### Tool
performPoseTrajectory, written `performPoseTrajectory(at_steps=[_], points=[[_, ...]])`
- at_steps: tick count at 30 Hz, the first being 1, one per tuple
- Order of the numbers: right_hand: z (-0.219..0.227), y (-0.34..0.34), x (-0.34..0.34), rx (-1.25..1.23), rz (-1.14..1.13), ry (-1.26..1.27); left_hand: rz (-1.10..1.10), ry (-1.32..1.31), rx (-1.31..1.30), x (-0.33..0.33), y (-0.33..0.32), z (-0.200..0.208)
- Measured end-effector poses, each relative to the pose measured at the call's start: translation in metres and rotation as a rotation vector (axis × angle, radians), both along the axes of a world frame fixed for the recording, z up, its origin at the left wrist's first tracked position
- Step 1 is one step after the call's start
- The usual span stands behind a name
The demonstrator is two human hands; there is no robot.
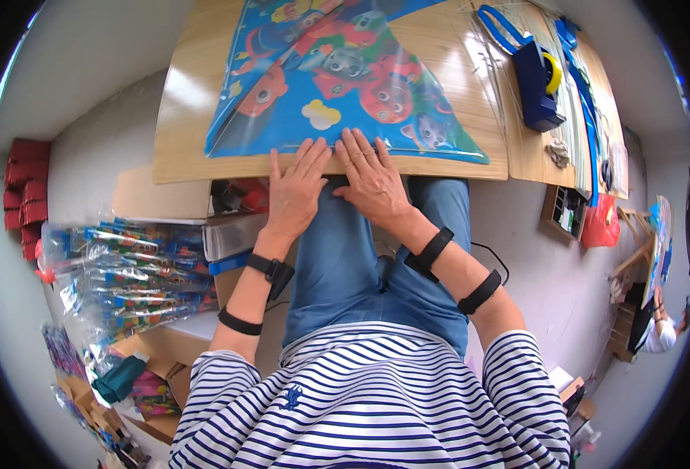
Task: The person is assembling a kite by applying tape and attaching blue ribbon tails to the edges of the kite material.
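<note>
A blue, glossy, triangular kite sheet [337, 117] printed with cartoon animals lies on the wooden table [181, 125], its wide lower edge close to the table's front edge. A thin rod or seam runs along that lower edge. My left hand [296, 187] rests its outstretched fingertips on the edge near the middle. Right beside it, my right hand [372, 176] lies with its fingers stretched flat on the same edge. Both palms reach over the table's front edge, and neither hand grasps anything visible. Whether a rod lies under the fingertips is hidden.
A dark blue tape dispenser [539, 86] with a yellow roll stands at the right, beside long thin rods [575, 94] and blue straps [501, 30]. Plastic-wrapped printed bundles [142, 273] lie at my left. A red bag [600, 223] hangs at the right; another person [661, 328] works farther off.
</note>
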State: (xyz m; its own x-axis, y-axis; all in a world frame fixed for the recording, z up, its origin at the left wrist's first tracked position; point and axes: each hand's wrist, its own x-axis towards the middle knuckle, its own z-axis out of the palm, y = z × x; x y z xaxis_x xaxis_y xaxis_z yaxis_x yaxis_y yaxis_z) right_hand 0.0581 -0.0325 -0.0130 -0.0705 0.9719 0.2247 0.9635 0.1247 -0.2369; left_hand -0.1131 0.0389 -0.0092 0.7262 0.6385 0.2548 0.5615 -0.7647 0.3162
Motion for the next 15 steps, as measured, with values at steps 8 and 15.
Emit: performPoseTrajectory(at_steps=[8,15], points=[[0.004,-0.024,0.025,0.175,-0.03,-0.2,-0.024,-0.004,-0.05,-0.007,-0.007,0.006],[0.011,-0.022,0.037,0.322,0.149,-0.137,0.112,-0.238,0.026,-0.06,-0.003,0.047]])
